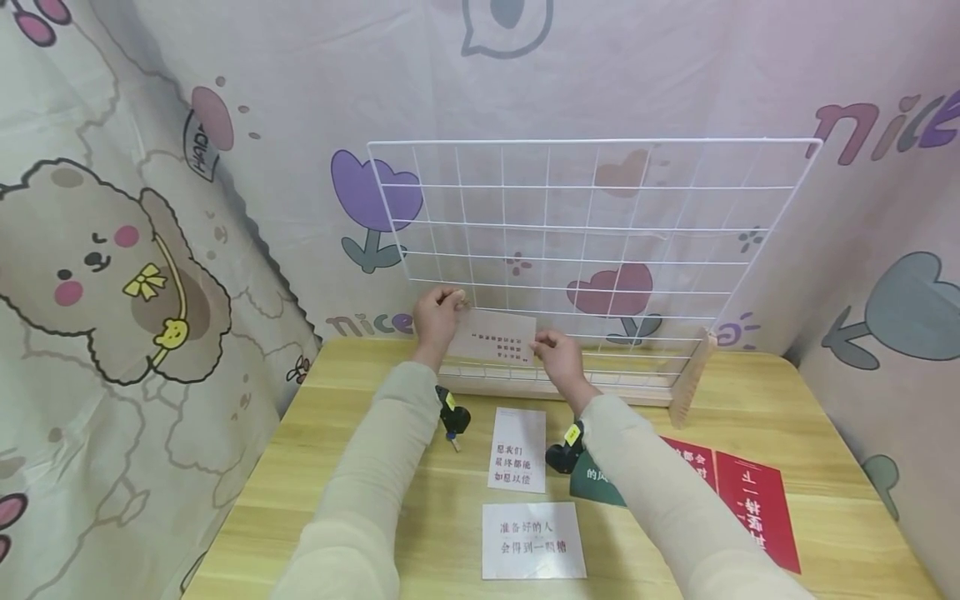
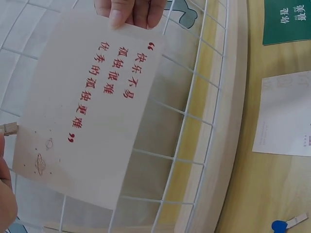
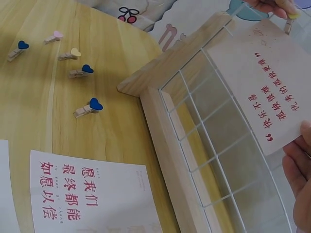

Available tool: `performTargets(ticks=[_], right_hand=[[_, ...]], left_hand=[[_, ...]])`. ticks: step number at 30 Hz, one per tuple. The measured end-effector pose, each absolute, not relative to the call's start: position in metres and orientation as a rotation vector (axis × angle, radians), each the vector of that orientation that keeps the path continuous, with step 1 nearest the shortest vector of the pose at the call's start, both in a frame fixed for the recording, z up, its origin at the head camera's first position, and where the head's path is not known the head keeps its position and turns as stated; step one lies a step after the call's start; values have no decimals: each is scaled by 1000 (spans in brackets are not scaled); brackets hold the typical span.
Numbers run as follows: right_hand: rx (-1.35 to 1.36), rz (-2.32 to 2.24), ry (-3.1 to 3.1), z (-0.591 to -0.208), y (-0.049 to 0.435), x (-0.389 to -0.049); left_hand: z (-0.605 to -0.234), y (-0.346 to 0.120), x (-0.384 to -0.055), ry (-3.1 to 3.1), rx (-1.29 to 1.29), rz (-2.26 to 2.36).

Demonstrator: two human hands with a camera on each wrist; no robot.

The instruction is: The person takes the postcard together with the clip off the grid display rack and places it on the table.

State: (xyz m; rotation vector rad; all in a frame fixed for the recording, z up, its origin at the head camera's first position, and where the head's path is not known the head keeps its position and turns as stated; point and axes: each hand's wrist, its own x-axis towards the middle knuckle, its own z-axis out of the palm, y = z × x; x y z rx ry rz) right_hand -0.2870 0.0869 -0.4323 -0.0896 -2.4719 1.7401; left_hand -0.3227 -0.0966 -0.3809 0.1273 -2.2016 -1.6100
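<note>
In front of a white wire grid (image 1: 596, 141), a white card (image 1: 498, 335) with red printed characters is held up against the wires. My left hand (image 1: 437, 323) pinches a small wooden clothespin (image 3: 289, 25) with a yellow top at one end of the card. In the left wrist view, that clothespin (image 2: 9, 128) meets the card's edge; how far its jaws are on the card or wire I cannot tell. My right hand (image 1: 561, 362) pinches the card's opposite end between thumb and fingers, with the thumb (image 2: 118, 15) on the printed side.
A wooden base (image 1: 630, 392) supports the grid. Two white cards (image 1: 519, 467) (image 1: 533, 567) lie before it; green (image 1: 592, 483) and red cards (image 1: 776, 508) lie partly under my right forearm. Several heart-topped clothespins (image 3: 89, 108) lie on the table's left side.
</note>
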Motion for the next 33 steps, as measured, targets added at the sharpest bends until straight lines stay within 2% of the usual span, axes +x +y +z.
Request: performTargets(ticks=[9,33], right_hand=[[-101,1797,-2441,-435,95,-282],[-154,1981,-2344,-444,114,-249]], left_hand=[[-382,-101,-313,-2083,105,-1750],[-398,-110,-271,-2240,160,-1829]])
